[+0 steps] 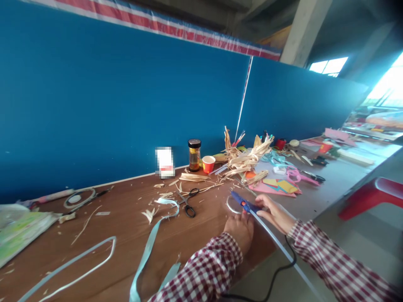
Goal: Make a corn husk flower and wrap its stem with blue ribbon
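My right hand (274, 213) is closed around a blue hot glue gun (248, 206). A long pale glue stick (283, 247) sticks out of its back end, down past the table edge. Close beside the gun, my left hand (239, 230) rests low over the table with its fingers curled. It pinches the near side of a thin white ring (229, 204); the fingertips are partly hidden. A black cord (277, 272) hangs below my right wrist.
Black-handled scissors (189, 209) and a light blue ribbon (149, 243) lie left of my hands. Farther back are dried corn husks (248, 157), a paper cup (208, 164), a dark-lidded jar (194, 155) and pink scissors (299, 175). A red stool (374, 197) stands at the right.
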### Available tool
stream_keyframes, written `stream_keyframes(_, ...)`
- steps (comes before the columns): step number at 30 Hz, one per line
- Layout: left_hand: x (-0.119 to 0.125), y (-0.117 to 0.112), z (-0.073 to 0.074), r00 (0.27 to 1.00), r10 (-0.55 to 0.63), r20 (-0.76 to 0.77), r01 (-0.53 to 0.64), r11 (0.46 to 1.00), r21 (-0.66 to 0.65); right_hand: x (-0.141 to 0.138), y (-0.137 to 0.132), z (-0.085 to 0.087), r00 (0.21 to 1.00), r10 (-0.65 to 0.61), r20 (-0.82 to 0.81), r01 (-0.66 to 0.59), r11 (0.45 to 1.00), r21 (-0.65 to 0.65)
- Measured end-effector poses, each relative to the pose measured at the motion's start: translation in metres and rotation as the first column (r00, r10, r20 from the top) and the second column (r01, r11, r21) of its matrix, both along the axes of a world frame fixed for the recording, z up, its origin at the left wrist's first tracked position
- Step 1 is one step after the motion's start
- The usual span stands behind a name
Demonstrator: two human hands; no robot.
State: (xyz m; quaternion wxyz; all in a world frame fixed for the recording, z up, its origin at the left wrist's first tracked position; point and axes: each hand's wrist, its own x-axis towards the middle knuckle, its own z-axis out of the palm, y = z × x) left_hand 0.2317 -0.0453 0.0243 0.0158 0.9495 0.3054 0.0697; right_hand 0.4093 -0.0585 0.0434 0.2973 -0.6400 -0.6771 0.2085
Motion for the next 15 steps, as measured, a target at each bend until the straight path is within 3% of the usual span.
stream_keyframes(5,0.000,0.002,-0.001,1.000,-0.002,0.014,0.002,0.999,-0.036,0.004,0.002,0.002,0.998,-0.035,-0.061,0.036,0.999,0.022)
stream_keyframes(10,-0.007,0.004,0.001,0.996,0.002,0.094,0.006,0.997,-0.083,0.002,0.004,0.015,0.986,-0.055,-0.154,0.073,0.991,0.115)
stream_keyframes(13,-0.013,0.004,0.002,0.982,0.035,0.185,-0.003,0.985,-0.173,-0.003,0.004,0.024,0.980,-0.088,-0.179,0.118,0.979,0.167)
stream_keyframes(15,-0.019,-0.001,0.001,0.951,0.119,0.285,-0.026,0.951,-0.308,-0.006,0.002,0.028,0.976,-0.124,-0.181,0.158,0.970,0.186)
